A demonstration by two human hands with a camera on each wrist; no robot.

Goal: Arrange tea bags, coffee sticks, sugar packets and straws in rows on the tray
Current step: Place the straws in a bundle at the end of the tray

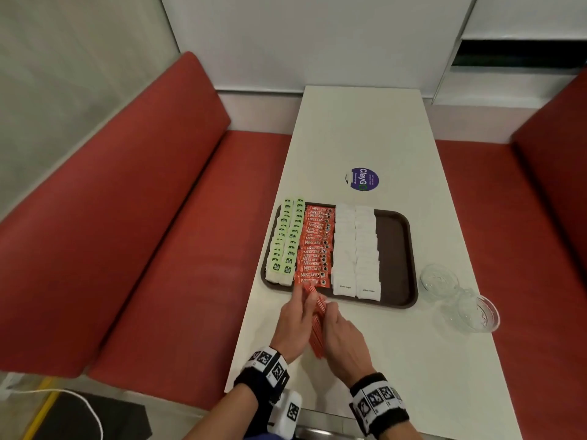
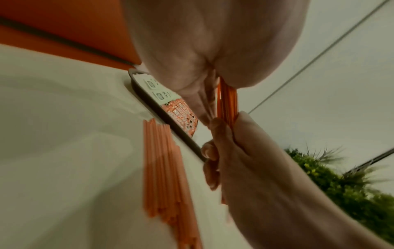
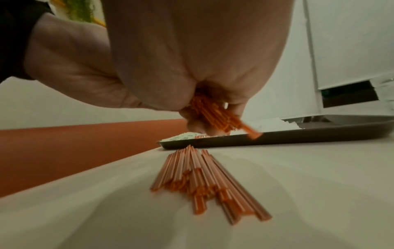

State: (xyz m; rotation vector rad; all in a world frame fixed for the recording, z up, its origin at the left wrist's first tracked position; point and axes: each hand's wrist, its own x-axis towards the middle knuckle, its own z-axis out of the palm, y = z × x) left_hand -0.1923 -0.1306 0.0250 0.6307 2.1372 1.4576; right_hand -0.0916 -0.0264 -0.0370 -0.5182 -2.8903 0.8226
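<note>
A dark brown tray (image 1: 395, 249) holds two columns of green tea bags (image 1: 286, 239), a row of red coffee sticks (image 1: 314, 246) and two columns of white sugar packets (image 1: 355, 249). Its right strip is bare. Just in front of the tray's near edge, my left hand (image 1: 303, 300) and right hand (image 1: 328, 312) both grip one bundle of orange straws (image 1: 317, 315) above the table. The held straws (image 3: 215, 116) point toward the tray (image 3: 298, 136). More loose straws (image 3: 202, 178) lie on the table under my hands, also seen as straws (image 2: 162, 168) in the left wrist view.
The white table (image 1: 365, 128) runs away from me, with a round purple sticker (image 1: 362, 179) beyond the tray. Two clear glass bowls (image 1: 440, 279) (image 1: 478, 314) stand right of the tray. Red benches (image 1: 158, 217) flank the table on both sides.
</note>
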